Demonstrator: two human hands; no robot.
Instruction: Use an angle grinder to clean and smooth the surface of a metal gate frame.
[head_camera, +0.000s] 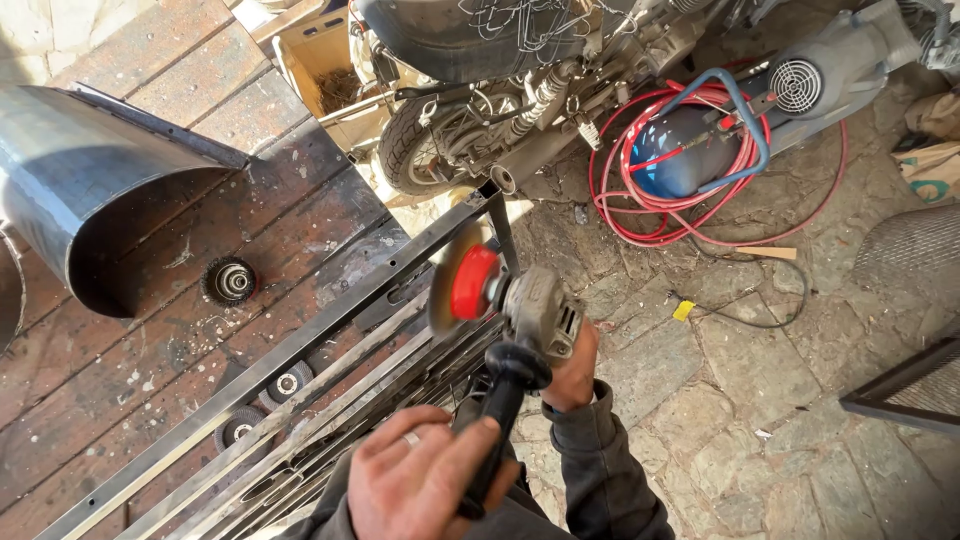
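My right hand (572, 368), in a dark sleeve, grips the grey body of an angle grinder (540, 308). My left hand (425, 482), with a ring on one finger, is closed around the grinder's black side handle (505, 400). The grinder carries a round disc with a red hub (472, 282), blurred as if spinning. The disc hovers at the upper end of a long steel frame bar (330, 315) that runs diagonally across the bench edge.
A wire cup brush (230, 282) and two worn discs (287, 382) lie on the stained wooden bench (150, 370), beside a curved metal sheet (80, 190). Beyond are a motorcycle (480, 110), a blue compressor (680, 150) with red hose, and mesh panels (915, 255) on stone paving.
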